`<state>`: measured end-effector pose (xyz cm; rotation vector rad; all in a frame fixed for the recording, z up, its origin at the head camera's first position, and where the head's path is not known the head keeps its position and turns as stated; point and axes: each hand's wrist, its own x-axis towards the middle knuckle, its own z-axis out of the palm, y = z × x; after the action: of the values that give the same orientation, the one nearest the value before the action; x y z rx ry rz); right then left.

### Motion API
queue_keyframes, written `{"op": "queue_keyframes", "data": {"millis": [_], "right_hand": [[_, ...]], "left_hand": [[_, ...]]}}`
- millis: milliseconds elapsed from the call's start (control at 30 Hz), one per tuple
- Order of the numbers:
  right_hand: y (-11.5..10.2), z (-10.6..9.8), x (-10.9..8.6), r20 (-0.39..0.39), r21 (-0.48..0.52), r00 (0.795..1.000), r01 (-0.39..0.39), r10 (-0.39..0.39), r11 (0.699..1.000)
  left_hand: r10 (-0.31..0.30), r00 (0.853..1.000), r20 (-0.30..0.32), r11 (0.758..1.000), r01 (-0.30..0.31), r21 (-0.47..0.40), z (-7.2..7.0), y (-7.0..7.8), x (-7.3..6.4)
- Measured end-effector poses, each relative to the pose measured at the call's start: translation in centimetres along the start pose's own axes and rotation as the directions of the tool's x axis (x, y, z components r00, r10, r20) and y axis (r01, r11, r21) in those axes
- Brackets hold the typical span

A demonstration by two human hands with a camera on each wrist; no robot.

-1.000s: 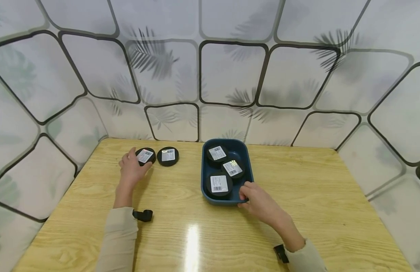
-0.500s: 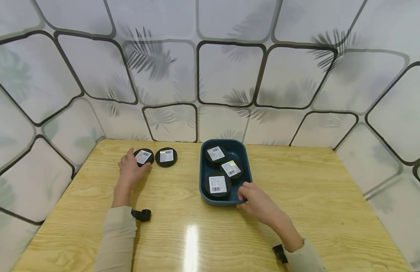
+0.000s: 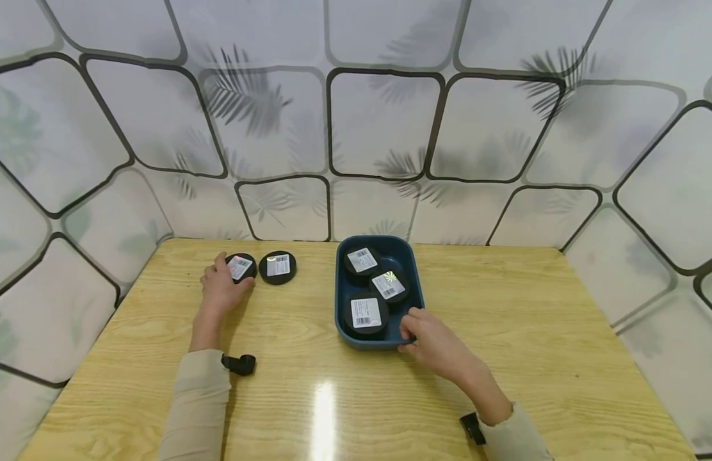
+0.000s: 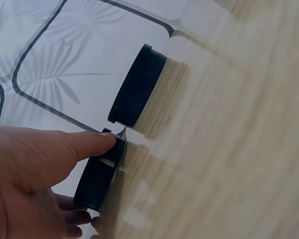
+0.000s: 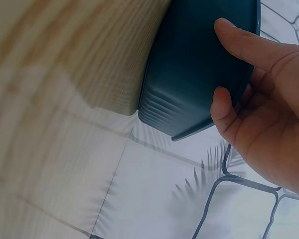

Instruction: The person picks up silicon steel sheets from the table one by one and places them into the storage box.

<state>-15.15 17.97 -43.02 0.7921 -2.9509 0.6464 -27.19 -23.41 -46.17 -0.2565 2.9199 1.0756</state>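
At the far left of the table, my left hand (image 3: 220,288) grips a round black container (image 3: 239,267) with a white label on top; the left wrist view shows the thumb on one side of the container (image 4: 100,177) and fingertips on the other. Just right of it lies a second black container (image 3: 278,267). My right hand (image 3: 436,342) holds the near right corner of a dark blue rectangular tub (image 3: 380,344), its rim between thumb and fingers, as the right wrist view of the tub (image 5: 194,69) shows. Inside the tub lie three labelled black containers, one being the nearest container (image 3: 365,313).
The wooden table (image 3: 275,397) runs up to a patterned wall covering (image 3: 385,121) at the back and sides. Black straps, such as the left strap (image 3: 239,364), sit on both wrists.
The whole head view has shifted slightly, so things appear a little further left. Both hands keep their holds, and the containers and tub stay put on the table.
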Motion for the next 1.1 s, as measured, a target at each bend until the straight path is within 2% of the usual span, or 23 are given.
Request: {"op": "queue_keyframes", "data": {"millis": [333,767,1000,1100], "right_hand": [[-0.11,-0.16,0.03,0.021,0.01,1.0,-0.024,0.023,1.0],[-0.08,-0.08,0.01,0.011,0.007,1.0,-0.001,0.001,1.0],[-0.03,-0.06,-0.02,0.011,0.001,1.0,-0.007,0.007,1.0],[-0.08,-0.04,-0.03,0.009,0.0,1.0,-0.014,0.014,1.0]], "left_hand": [[-0.016,1.0,-0.014,1.0,0.016,0.025,-0.01,0.33,-0.31],[-0.023,0.999,-0.022,0.997,0.024,0.07,-0.1,0.43,-0.78],[0.021,1.0,-0.014,0.998,-0.02,0.068,-0.11,0.64,-0.67],[0.017,1.0,-0.009,0.998,-0.017,0.063,-0.08,0.59,-0.62]]}}
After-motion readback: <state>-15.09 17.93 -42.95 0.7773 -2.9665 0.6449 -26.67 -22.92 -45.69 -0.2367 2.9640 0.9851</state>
